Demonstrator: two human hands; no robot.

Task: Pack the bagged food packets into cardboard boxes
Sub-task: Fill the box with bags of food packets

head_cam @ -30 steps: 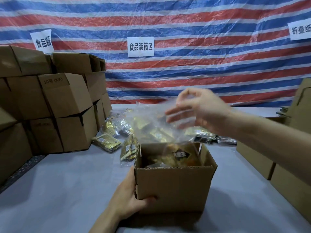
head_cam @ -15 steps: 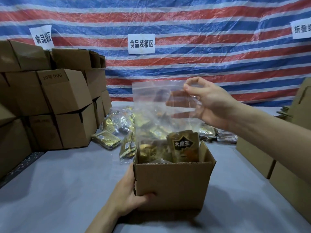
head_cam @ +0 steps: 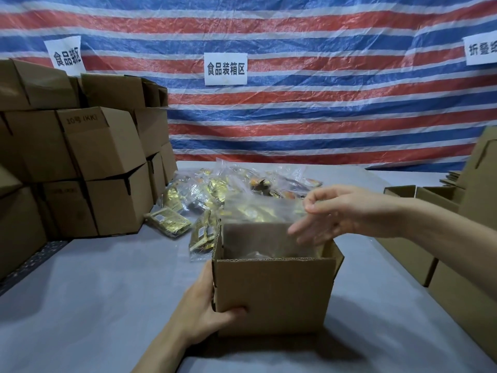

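**Head view.** One open cardboard box (head_cam: 274,294) stands on the grey tabletop (head_cam: 107,292) directly before you. Your left hand (head_cam: 204,313) clasps its near left corner, with the thumb laid on the front wall.

Your right hand (head_cam: 347,214) hovers over the box's far right corner. Its grip is narrow: thumb and forefinger pinch the top edge of one clear bag (head_cam: 263,211), and the other three fingers are spread. The bag's lower part sits inside the box; its contents are too blurred to count.

Behind the box lies one pile of bagged gold packets (head_cam: 215,187), too tangled to count. At left is a stack of closed boxes (head_cam: 102,146), three tiers high. More boxes (head_cam: 403,254) stand at right. Three paper signs (head_cam: 225,68) hang on the striped tarp (head_cam: 322,117).
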